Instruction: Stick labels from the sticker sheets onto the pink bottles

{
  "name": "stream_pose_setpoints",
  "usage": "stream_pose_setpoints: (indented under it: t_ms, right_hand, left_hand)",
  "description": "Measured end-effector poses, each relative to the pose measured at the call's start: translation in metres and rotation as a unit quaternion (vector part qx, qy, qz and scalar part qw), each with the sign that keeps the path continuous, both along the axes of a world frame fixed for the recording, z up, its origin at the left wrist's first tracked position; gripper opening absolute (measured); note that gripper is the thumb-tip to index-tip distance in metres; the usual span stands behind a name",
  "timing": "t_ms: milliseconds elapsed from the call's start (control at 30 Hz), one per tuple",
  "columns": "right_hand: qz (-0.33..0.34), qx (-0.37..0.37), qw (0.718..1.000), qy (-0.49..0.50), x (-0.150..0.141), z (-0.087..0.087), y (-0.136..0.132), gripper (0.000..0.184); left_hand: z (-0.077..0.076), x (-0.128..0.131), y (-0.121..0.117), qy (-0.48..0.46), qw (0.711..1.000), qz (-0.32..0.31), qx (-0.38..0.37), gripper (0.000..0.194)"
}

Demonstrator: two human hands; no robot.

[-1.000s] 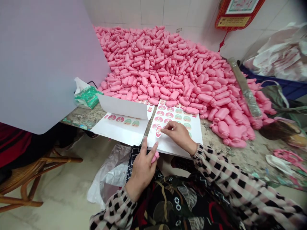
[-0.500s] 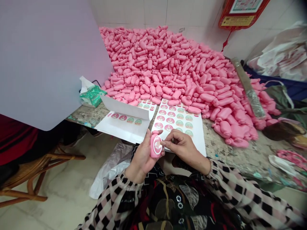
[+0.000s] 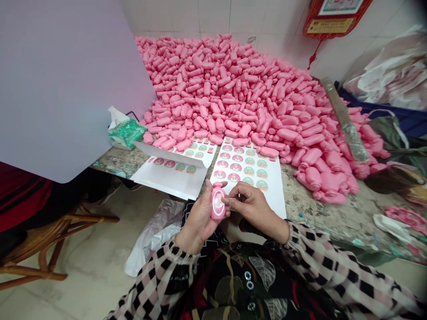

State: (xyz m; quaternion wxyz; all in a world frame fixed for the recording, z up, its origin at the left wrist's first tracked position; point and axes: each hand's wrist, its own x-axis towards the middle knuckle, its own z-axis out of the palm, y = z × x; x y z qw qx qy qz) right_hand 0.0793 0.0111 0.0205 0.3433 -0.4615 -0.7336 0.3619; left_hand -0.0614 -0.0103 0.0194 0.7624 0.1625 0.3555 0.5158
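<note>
- So, left hand (image 3: 199, 218) is half curled around a pink bottle (image 3: 217, 210), just in front of the sticker sheet (image 3: 277, 195).
- Meanwhile right hand (image 3: 258, 205) has fingertips bunched at the oval sticker (image 3: 218, 200) on it, can't tell if they're pinching it.

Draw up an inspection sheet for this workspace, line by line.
Surface: worn, stained tabletop.
Job's things: pink bottle-shaped piece with an oval label; right label sheet; left label sheet, partly under a curled white sheet; heap of pink pieces behind.
Clutter: green tissue pack; wrapped bar lying on the heap; pink looped item at far right, kind unclear.
Hands: left hand holds the piece; right hand touches or nearly touches the label, pinch unclear.
Cables: thin dark loop by the tissue pack; cannot tell if cable.
Surroundings: tiled wall; red wall hanging; blue crate; wicker stool.
</note>
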Motion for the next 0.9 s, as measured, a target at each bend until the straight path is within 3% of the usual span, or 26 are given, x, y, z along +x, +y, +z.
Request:
stream_pose_setpoints:
  t_ms: [233,300,467,567,633,733,833,900]
  right_hand:
    - [0.041,0.087,0.979,-0.181,0.012,0.013,-0.005,0.019]
    - [0.027,0.094,0.972,-0.212,0.014,0.016,-0.006,0.023]
    - [0.044,-0.002,0.995,-0.087,0.000,0.013,-0.008,0.033]
    - [0.061,-0.072,0.995,-0.021,-0.007,0.005,-0.008,0.026]
    - [0.043,-0.090,0.995,-0.017,-0.003,-0.001,-0.007,0.025]
    - [0.026,-0.093,0.994,-0.047,0.015,-0.010,-0.005,0.027]
    - [0.024,-0.106,0.992,-0.065,0.032,-0.019,-0.004,0.021]
    - [0.019,-0.111,0.991,-0.073,0.038,-0.023,-0.004,0.019]
  left_hand:
    - [0.002,-0.016,-0.009,0.113,0.985,-0.117,0.060,0.059]
    - [0.001,-0.021,-0.013,0.115,0.983,-0.131,0.061,0.051]
    - [-0.002,-0.023,-0.027,0.143,0.972,-0.174,0.070,0.040]
    - [-0.009,-0.032,-0.040,0.176,0.962,-0.195,0.067,0.034]
    - [-0.021,-0.049,-0.052,0.207,0.954,-0.212,0.042,0.030]
    - [-0.053,-0.086,-0.076,0.328,0.920,-0.211,-0.043,0.030]
    - [-0.091,-0.117,-0.104,0.524,0.820,-0.177,-0.148,0.015]
    - [-0.109,-0.126,-0.120,0.575,0.781,-0.164,-0.180,0.017]
